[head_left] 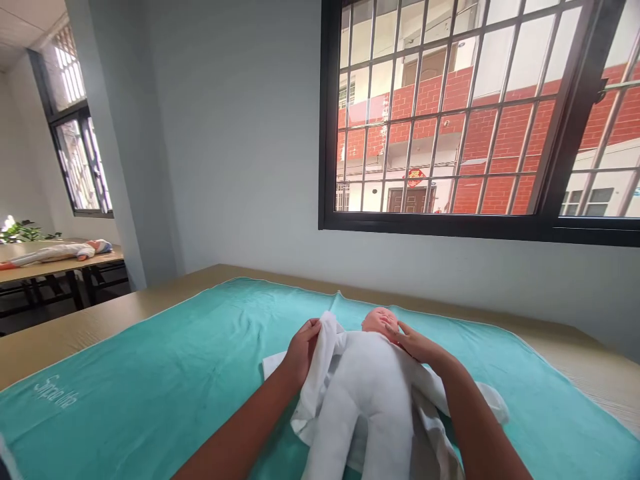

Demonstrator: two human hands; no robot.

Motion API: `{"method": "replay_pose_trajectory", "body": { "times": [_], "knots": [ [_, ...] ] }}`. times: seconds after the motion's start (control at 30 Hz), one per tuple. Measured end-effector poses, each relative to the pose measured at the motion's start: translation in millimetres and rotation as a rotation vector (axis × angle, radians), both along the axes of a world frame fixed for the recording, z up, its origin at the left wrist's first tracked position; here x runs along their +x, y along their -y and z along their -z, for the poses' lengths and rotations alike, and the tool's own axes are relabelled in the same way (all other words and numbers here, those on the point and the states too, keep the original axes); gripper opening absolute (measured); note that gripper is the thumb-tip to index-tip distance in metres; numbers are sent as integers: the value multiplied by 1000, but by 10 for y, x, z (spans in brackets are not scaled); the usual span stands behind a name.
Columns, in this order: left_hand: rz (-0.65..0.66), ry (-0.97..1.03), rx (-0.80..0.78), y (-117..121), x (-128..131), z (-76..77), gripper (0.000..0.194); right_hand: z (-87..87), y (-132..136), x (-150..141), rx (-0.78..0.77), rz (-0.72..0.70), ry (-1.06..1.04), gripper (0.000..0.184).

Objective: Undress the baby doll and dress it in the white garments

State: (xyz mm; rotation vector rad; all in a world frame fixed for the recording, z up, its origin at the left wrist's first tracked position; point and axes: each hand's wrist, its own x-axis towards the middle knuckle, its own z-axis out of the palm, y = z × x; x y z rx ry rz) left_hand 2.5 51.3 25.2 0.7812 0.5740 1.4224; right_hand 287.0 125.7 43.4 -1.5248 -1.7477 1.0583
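A baby doll (373, 373) with a soft white body lies on its back on a teal towel (190, 373), its head away from me. White cloth, which looks like a small garment (313, 403), is spread under and beside the doll. My left hand (303, 347) pinches an edge of this garment and holds it up at the doll's left side in view. At the doll's neck and cheek, my right hand (417, 343) rests with fingers extended. More white cloth lies beneath my right forearm.
The towel covers much of a wooden table (115, 313) set against a grey wall. Above it is a barred window (440, 223). At far left, another table (45, 267) bears a bundle of patterned cloth (65, 252) near a green plant (25, 231).
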Motion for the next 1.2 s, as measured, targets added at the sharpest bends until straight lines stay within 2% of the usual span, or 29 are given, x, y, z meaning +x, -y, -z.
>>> {"method": "replay_pose_trajectory", "body": {
  "times": [0.1,0.23,0.3,0.47,0.53,0.63,0.73,0.83,0.93,1.0,1.1,1.17,1.2],
  "knots": [
    [25,43,42,-171,132,-82,22,-20,25,-56,-55,-40,-30,85],
    [33,-4,45,-236,166,-153,26,-98,119,-205,-125,-292,-211,86],
    [25,-61,39,-217,113,-184,27,-124,159,-276,-150,-358,-272,90],
    [14,-127,53,-201,28,-224,28,-90,181,-400,-172,-349,-275,90],
    [33,-147,66,-187,62,-239,27,-48,174,-431,-197,-354,-287,90],
    [90,-194,93,-93,154,-309,24,30,159,-453,-209,-288,-287,84],
    [163,-447,219,75,258,-437,20,119,144,-448,-224,-207,-261,73],
    [185,-847,445,263,359,-583,14,198,127,-437,-223,-201,-225,64],
    [291,-1100,631,455,429,-737,18,250,105,-427,-163,-179,-156,58],
    [391,-1223,704,586,437,-851,19,268,92,-422,-136,-159,-128,58],
    [501,-1415,732,772,378,-996,16,277,83,-417,-150,-160,-135,60],
    [455,-1506,758,875,310,-1018,11,271,87,-418,-156,-162,-135,58],
    [363,-1542,769,916,275,-992,11,265,92,-420,-153,-163,-132,57]
  ]
}}
